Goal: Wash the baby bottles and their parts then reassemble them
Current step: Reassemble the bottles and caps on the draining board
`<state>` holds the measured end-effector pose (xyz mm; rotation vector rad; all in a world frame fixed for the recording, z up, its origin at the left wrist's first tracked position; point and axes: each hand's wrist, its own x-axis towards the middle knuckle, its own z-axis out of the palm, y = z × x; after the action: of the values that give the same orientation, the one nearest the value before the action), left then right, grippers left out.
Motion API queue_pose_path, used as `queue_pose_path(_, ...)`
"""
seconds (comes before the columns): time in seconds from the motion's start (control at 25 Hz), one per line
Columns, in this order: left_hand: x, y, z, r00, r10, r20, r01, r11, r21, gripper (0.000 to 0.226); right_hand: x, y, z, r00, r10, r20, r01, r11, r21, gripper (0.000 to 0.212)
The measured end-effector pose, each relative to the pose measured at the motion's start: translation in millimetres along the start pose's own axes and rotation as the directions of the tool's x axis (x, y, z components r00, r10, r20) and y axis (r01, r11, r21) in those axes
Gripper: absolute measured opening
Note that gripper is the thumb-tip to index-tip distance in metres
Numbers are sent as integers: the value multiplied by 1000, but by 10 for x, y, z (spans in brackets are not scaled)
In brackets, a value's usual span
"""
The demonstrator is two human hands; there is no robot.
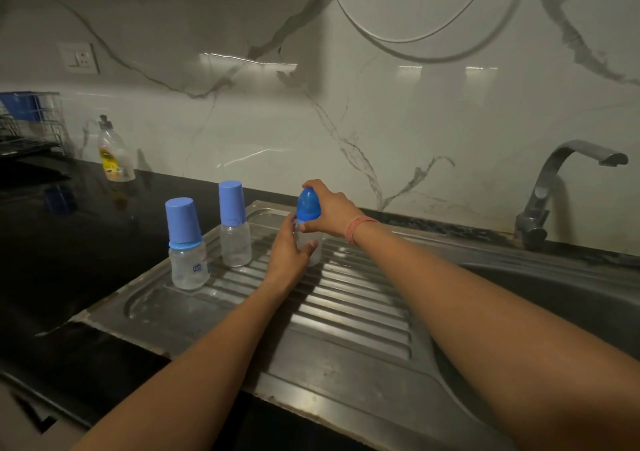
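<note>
Centrally, on the ribbed drainboard [346, 315], we see the left hand [289, 251] gripping the clear bottle [313, 246] while the right hand [329, 211] clasps its blue cap [307, 204]. Light, stiff plastic, probably slippery if wet; hold the body and twist at the cap.

Bottle caps [183, 220] – light blue; domed cap [308, 204] – deeper blue. Bottle bodies [236, 244] clear. Wall [381, 111] white, grey-veined marble. Countertop [69, 242] black. Drainboard [346, 312] ribbed steel-grey. Wristband [356, 228] pink.
</note>
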<state>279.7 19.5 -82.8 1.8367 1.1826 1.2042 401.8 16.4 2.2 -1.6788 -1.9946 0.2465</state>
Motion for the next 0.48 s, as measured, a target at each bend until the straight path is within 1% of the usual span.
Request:
queue_pose_path(0.04, 4, -2, -10, 1000, -16, -4, 16, 1000, 0, 72, 8, -11, 46, 1000, -7, -27, 8, 1000, 22, 76)
queue_pose_path(0.12, 8, 12, -20, 998, -55, -19, 55, 998, 2, 76, 59, -27, 122, 998, -21, -67, 22, 1000, 11, 75)
queue_pose_path(0.2, -4, 57, -22, 987, -138, -85, 137, 990, -23, 81, 144, -42, 177, 996, -12, -91, 12, 1000, 0, 73)
queue_pose_path(0.24, -23, 91, -15, 973, -188, -136, 183, 982, -46, 78, 198, -51, 194, 995, -1, -101, 2, 1000, 10, 72)
queue_pose_path(0.32, -69, 137, 9, 935, -279, -219, 257, 958, -124, 59, 336, -76, 226, 993, 17, -120, -13, 999, 35, 70)
queue_pose_path(0.36, -81, 142, 23, 915, -331, -230, 293, 938, -184, 47, 419, -100, 249, 992, 23, -124, -17, 999, 42, 69)
queue_pose_path(0.4, -90, 149, 32, 897, -382, -224, 328, 913, -244, 38, 505, -128, 277, 992, 24, -125, -19, 999, 46, 68)
queue_pose_path(0.48, -85, 157, 57, 871, -449, -201, 379, 873, -308, 30, 656, -192, 349, 993, 26, -116, -20, 999, 48, 69)
